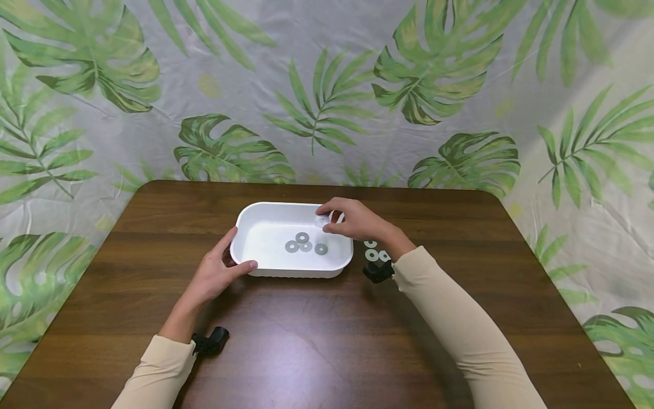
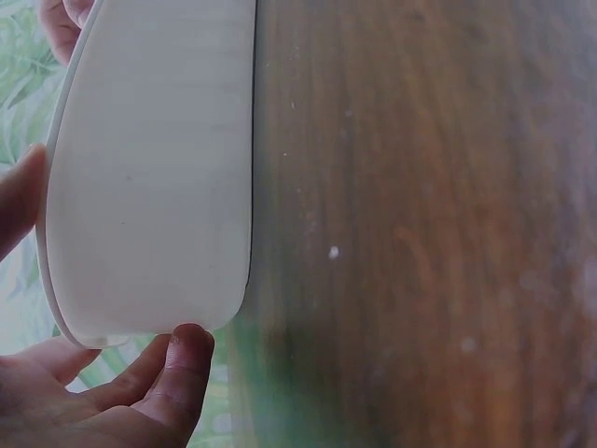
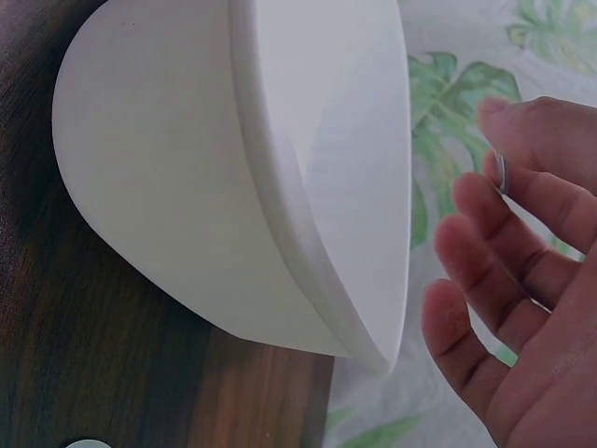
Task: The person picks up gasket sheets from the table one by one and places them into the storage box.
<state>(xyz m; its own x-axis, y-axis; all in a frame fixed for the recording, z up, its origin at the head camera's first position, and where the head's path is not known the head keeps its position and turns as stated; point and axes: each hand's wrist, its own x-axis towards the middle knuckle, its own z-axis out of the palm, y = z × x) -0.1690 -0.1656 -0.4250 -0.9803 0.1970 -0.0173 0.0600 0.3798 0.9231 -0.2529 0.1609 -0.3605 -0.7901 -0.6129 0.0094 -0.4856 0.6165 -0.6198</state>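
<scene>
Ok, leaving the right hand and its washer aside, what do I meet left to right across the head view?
Left hand → four flat washers inside the white tray → loose washers on the wood-grain tabletop.

From my remote feed, I can read no text, label, brand, number or sign in any view.
</scene>
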